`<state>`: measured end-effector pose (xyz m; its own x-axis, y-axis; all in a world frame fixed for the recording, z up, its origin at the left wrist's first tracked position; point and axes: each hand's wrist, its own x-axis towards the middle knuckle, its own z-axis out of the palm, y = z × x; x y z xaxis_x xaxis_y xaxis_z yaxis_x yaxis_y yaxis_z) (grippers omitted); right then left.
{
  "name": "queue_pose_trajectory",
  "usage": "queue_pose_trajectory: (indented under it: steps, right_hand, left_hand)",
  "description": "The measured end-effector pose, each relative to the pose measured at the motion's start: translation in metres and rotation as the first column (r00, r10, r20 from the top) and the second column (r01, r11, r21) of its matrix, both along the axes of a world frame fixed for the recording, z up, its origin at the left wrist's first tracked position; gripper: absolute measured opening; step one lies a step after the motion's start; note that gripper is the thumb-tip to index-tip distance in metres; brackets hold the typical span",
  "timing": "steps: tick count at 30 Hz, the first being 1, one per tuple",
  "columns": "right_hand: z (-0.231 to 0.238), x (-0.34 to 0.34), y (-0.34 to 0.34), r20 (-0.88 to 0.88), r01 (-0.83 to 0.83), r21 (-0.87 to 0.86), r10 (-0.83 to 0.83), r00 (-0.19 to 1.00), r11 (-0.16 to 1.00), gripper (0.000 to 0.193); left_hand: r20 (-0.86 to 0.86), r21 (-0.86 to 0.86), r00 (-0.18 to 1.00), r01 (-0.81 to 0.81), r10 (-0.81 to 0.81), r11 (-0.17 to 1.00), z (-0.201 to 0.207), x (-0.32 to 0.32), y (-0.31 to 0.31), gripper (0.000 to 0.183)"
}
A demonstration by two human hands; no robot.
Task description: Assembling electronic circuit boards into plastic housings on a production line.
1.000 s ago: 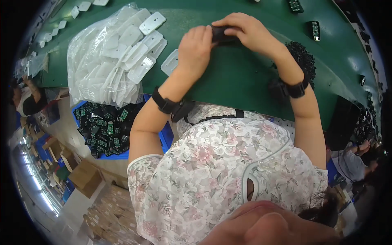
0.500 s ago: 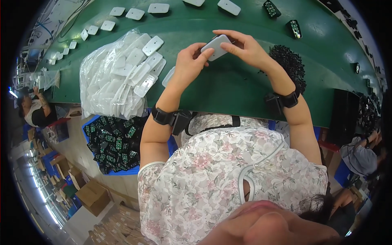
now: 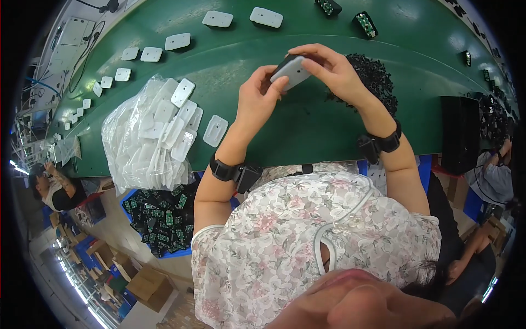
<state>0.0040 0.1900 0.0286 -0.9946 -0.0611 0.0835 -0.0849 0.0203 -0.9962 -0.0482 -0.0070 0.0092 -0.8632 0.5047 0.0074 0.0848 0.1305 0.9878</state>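
Over the green table, both hands grip a small rounded case [image 3: 290, 74] with a whitish-grey cover and a black underside. My left hand [image 3: 258, 96] is closed on its near left side, the thumb pressed on the cover. From the far right, my right hand [image 3: 332, 70] pinches it with the thumb on top and fingers over the far edge. Beside my left forearm lies a loose white plastic cover [image 3: 216, 130]. Further left, a clear plastic bag [image 3: 129, 137] spills white covers [image 3: 183, 92]. A pile of small black parts [image 3: 378, 79] sits right of my right hand.
White covers [image 3: 218, 19] stand in a curved row along the far side of the table [image 3: 307, 129]. Black housings with green circuit boards [image 3: 365, 25] lie at the far right. A blue bin [image 3: 175, 253] below holds many more. A black box [image 3: 459, 134] stands right; people sit at both sides.
The view has shifted, so the table things appear displaced. The case is tilted more in my hands, showing more of its black side. Both hands keep hold of it.
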Motion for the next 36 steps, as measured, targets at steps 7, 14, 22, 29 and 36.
queue_pose_trajectory:
  steps: [7, 14, 22, 29, 36]
  right_hand:
    - [-0.023, 0.026, -0.021, -0.089, 0.021, 0.209, -0.003, 0.996, 0.978, 0.033]
    - [-0.047, 0.027, -0.045, -0.389, 0.226, 0.641, 0.056, 0.919, 0.733, 0.028]
    - [-0.034, 0.031, -0.045, -0.444, 0.259, 0.633, 0.069, 0.893, 0.729, 0.030]
    - [-0.017, 0.028, -0.036, 0.011, 0.188, -0.093, -0.188, 0.982, 0.978, 0.027]
    - [-0.016, 0.028, -0.056, 0.262, 0.124, -0.581, 0.040, 0.964, 0.804, 0.033]
  left_hand:
    - [-0.854, -0.314, 0.436, 0.003, -0.284, 0.950, -0.030, -0.015, -0.028, 0.043]
    - [-0.761, -0.492, 0.501, -0.031, -0.412, 0.870, -0.032, -0.001, -0.047, 0.048]
    - [-0.662, -0.296, 0.735, -0.079, -0.145, 0.952, -0.040, 0.013, -0.063, 0.059]
    - [-0.248, 0.064, 0.969, -0.001, 0.017, 0.998, -0.024, 0.015, -0.051, 0.051]
    - [0.302, 0.520, 0.932, 0.013, -0.198, 0.854, 0.006, 0.022, -0.016, 0.040]
